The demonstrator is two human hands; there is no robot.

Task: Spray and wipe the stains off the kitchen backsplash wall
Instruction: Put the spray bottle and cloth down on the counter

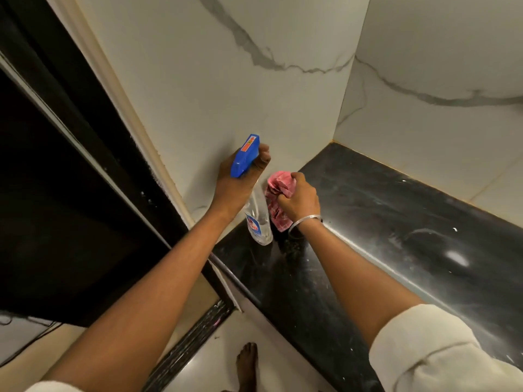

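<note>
Head view: left hand (pixel 237 176) grips the spray bottle (pixel 259 219) at the neck, fingers (pixel 264 155) wrapped round under the blue trigger head; the bottle's base seems to hang just clear of the table (pixel 396 207), not certain; nozzle end faces the backsplash wall (pixel 226 80), close ahead of the fingers; right hand (pixel 300 198) clenches a bunched pink cloth (pixel 278 188) just right of the bottle; can't tell if cloth and bottle touch; no stain resolvable on the wall from here.

Reads as the spray step, wipe not begun; suggest short trigger pulls with the nozzle square to the tile; keep the cloth low and clear of the mist; then flatten the cloth before wiping, since a tight wad gives poor contact.

Room: cream trim (pixel 127 108) and dark frame (pixel 85 137) close left of the left fingers, so overspray risk there; side wall (pixel 438 66) corner beyond the right fingers; open tile above both hands; table edge under the wrists.
</note>
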